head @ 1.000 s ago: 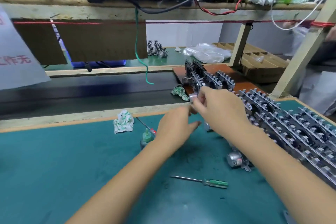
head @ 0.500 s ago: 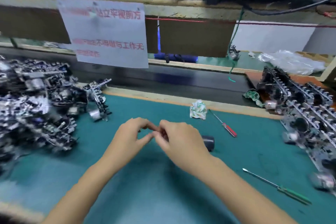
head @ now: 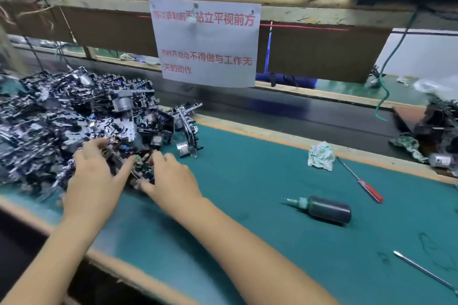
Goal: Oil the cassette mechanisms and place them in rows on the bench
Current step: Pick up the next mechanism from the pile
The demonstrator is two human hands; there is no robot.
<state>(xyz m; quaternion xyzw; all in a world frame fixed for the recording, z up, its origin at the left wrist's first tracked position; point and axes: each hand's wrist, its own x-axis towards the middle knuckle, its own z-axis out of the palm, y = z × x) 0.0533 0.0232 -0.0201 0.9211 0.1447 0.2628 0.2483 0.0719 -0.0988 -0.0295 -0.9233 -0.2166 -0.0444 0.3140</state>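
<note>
Motion blur smeared the pile of cassette mechanisms (head: 62, 119) left of the oil bottle (head: 327, 209), and which way the mechanism (head: 141, 168) at its near edge pointed was unreadable. The left hand (head: 95, 173) pressed it with spread fingers; the right hand (head: 171, 178) pinched its near side. The bottle lay flat, nozzle toward the pile.

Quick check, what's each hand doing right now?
Left hand: open, fingers spread on the pile of cassette mechanisms.
Right hand: fingers and thumb closing round one mechanism at the pile's edge.
</note>
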